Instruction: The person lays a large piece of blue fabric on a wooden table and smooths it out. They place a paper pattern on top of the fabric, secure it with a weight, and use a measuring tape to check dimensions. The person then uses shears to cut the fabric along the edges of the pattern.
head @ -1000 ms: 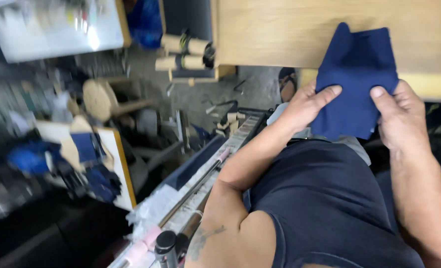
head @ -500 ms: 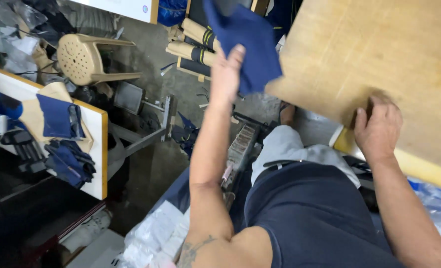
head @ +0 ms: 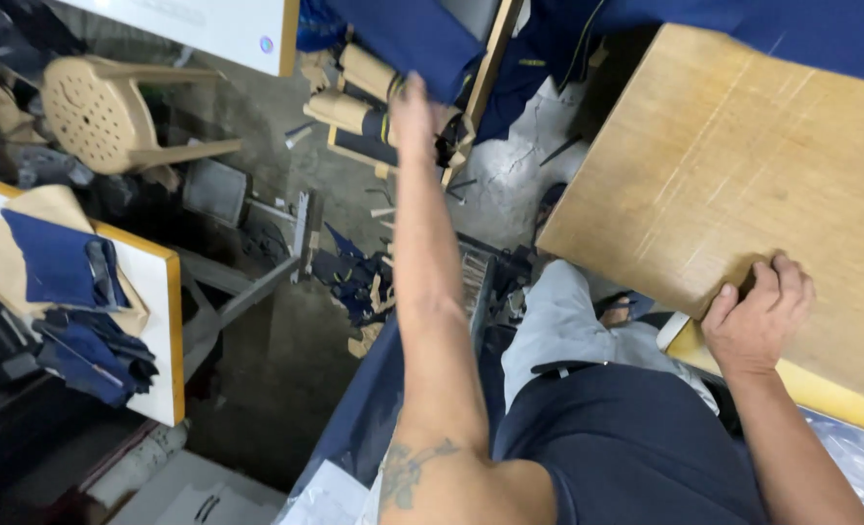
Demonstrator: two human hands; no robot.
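Note:
My left hand (head: pixel 414 109) is stretched far out ahead of me, gripping a dark blue piece of cloth (head: pixel 408 34) near the top of the view, above a wooden rack. My right hand (head: pixel 758 316) rests with curled fingers on the near edge of a bare wooden board (head: pixel 743 175) on the right; nothing shows inside its fingers. More dark blue fabric (head: pixel 743 24) lies along the board's far edge. My lap and dark shirt fill the bottom middle.
A beige plastic stool (head: pixel 102 112) lies on the floor at upper left. A white table (head: pixel 165 331) at left carries blue cloth pieces (head: pixel 58 267). Cardboard rolls (head: pixel 354 92) and fabric scraps (head: pixel 354 282) litter the concrete floor. A white panel (head: pixel 218 24) stands at top.
My left hand lifted the blue cloth off the board and carried it away to the far left. My right hand stayed at the board's edge as the view swung.

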